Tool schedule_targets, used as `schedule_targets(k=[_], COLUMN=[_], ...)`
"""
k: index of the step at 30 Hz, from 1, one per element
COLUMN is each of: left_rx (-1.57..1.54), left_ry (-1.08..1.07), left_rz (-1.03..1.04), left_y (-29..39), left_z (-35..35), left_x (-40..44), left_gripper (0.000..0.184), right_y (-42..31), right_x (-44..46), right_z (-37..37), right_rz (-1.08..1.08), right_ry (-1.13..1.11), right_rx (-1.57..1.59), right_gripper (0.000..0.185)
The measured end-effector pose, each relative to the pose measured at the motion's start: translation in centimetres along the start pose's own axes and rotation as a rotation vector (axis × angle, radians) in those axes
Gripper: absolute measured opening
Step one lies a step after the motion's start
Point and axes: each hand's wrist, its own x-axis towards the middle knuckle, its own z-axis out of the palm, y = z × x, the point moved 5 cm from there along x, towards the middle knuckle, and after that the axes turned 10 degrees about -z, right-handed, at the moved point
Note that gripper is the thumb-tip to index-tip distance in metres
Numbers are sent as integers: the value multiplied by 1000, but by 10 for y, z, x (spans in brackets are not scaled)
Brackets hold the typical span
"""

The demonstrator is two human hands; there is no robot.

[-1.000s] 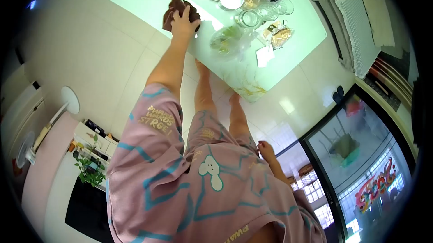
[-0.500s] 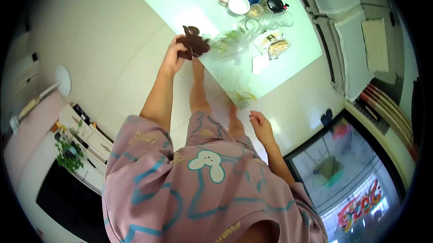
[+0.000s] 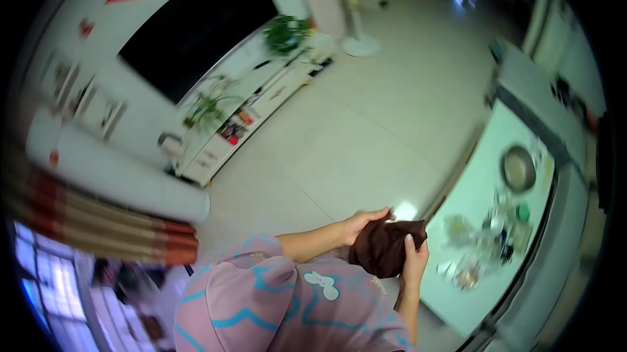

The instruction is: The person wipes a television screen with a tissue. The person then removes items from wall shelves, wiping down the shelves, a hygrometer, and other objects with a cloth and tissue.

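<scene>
A dark brown cloth (image 3: 384,251) hangs bunched between my two hands, in front of my torso and beside the near edge of the white table (image 3: 450,300). My left hand (image 3: 363,224) grips its upper left part. The fingers of my right hand (image 3: 415,259) are closed on its right side, with the thumb lying on top. The cloth is folded over itself and hides part of my fingers.
On the table, right of my hands, are a round metal pan (image 3: 518,168), a green-lidded jar (image 3: 522,212), glassware, a plastic bag (image 3: 460,226) and a food packet (image 3: 467,272). A low cabinet (image 3: 251,120) with plants and a television (image 3: 199,29) stand at the upper left.
The view has swung left, toward the television wall. The cloth, earlier in my left hand at the table, is now in front of my body, and my right hand has taken hold of it.
</scene>
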Motion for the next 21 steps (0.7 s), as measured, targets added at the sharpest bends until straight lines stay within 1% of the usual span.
schedule_targets(k=[1, 2, 3, 4, 5, 6, 7, 8, 9, 10, 11, 12, 13, 14, 15, 16, 17, 18, 19, 20, 21], left_rx=[-8, 7, 28, 21, 94, 166, 207, 206, 55, -98, -132, -114, -82, -49, -42, -68, -58, -57, -61, -79, -96], left_ry=[-17, -51, -88, -92, -39, 16, 47, 48, -16, -78, -123, -348, -237, -126, -129, -232, -148, -69, -70, -12, 45], left_rz=[82, 31, -31, 19, 22, 27, 170, 219, 365, 500, 590, 633, 721, 805, 868, 886, 969, 1048, 1053, 1068, 1085], left_y=[2, -5, -19, -20, -27, -31, -29, -30, -25, -23, -21, -21, -26, -29, -34, -41, -46, -52, -64, -72, -76], left_z=[-4, -7, -7, -9, -15, -20, -22, -24, -26, -33, -40, -47, -66, -63, -78, -96, -111, -126, -142, -163, -181], left_x=[-23, -44, -72, -89, -107, -131, -156, -181, -209, -239, -269, -299, -329, -366, -399, -432, -461, -487, -508, -530, -554], left_gripper=[49, 49, 48, 48, 48, 47, 45, 45, 44, 44, 42, 49, 49, 50, 53, 53, 53, 52, 52, 52, 52], right_y=[-12, -18, -27, -30, -32, -32, -26, -20, -8, 7, 32, 47, 52, 48, 49, 51, 48, 68, 108, 135, 139], right_x=[-4, -4, -14, -11, -11, -12, -12, -12, -13, -17, -32, -52, -69, -82, -85, -93, -106, -114, -124, -133, -146], right_z=[22, 36, 56, 74, 94, 115, 133, 154, 180, 203, 228, 251, 277, 305, 331, 359, 391, 414, 434, 453, 477], right_rz=[-32, -39, -53, -59, -78, -89, -67, -44, 32, 33, 354, 683, 750, 688, 650, 612, 723, 725, 730, 718, 689], right_ry=[-19, -86, -203, -315, -387, -436, -504, -570, -648, -684, -785, -865, -1021, -1130, -1204, -1271, -1177, -1187, -1282, -1365, -1380], right_rx=[23, 10, -48, -98, -34, -43, -16, 9, 74, 74, 248, 413, 381, 318, 373, 435, 586, 579, 297, 13, -88], right_gripper=[32, 32, 31, 29, 29, 29, 33, 37, 54, 54, 60, 66, 74, 73, 74, 74, 72, 72, 71, 70, 68])
